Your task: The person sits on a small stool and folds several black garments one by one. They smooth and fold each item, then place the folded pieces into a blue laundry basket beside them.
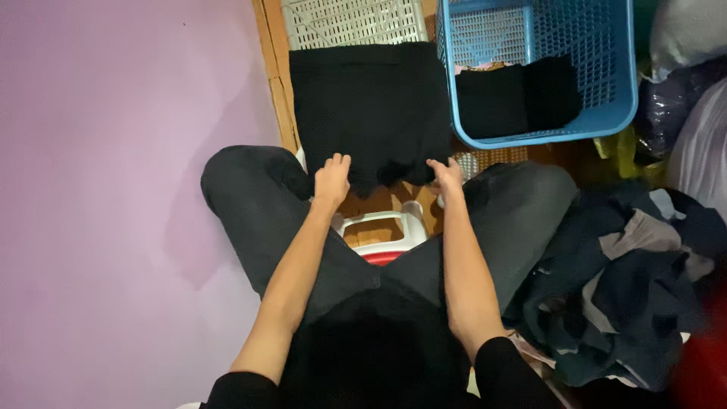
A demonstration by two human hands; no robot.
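Dark-clothed lap and two bare forearms fill the bottom of the view, running up toward twelve o'clock. At their ends, the left hand (332,179) lies palm down with fingers loosely spread on the near left corner of a black garment (369,110), pressing it rather than gripping. The right hand (447,177), at about one o'clock from the lap, has its fingers curled over the near right corner; whether it pinches the cloth or only rests on it I cannot tell.

That garment lies spread almost flat as a square, its far edge on a white slatted panel (352,21) at twelve o'clock and its ragged near hem between the knees. Below the hem, a white plastic stool (380,227) with a red part shows between the legs.

Judging by the flat lie and both hands on the near corners, the step in hand looks like smoothing the piece for a fold. A fold from here would call for a firm pinch at both corners and an even lift, so the hem does not bunch.

Further out, a blue plastic basket (613,113) at one o'clock holds folded black cloth (515,98). A heap of dark clothes (636,280) lies at three o'clock, and pink floor (113,189) spreads at nine.
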